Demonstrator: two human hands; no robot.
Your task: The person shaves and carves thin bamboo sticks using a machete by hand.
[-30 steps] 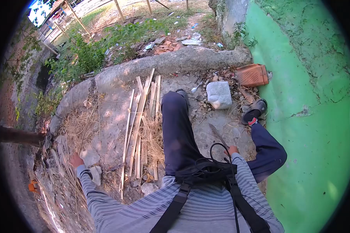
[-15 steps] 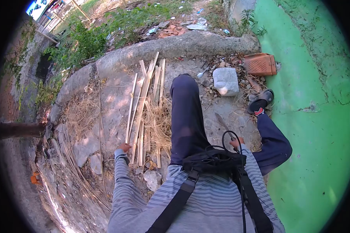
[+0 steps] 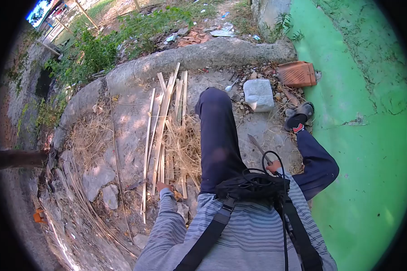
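Observation:
My left hand (image 3: 163, 186) is low over the near ends of a bundle of pale split wooden strips (image 3: 159, 135), seemingly touching them. Its fingers are small and partly hidden, so I cannot make out a grip. One long strip (image 3: 147, 149) lies along the left of the bundle. Just left of my hand is a thin dark piece (image 3: 135, 184), perhaps a blade, on the ground. My right hand (image 3: 273, 167) is closed on a knife (image 3: 258, 146), its blade pointing forward and left above the ground. A black cable loop passes in front of this hand.
Dry fibre shavings (image 3: 185, 144) lie beside my left knee. Ahead are a pale stone block (image 3: 258, 95) and an orange hollow brick (image 3: 297, 74). A green wall (image 3: 357, 180) rises on the right, and a low concrete kerb (image 3: 190, 56) curves across the front.
My left hand has moved right and nearer my body, from the outer strip to the near ends of the bundle. My right hand keeps the knife in about the same place.

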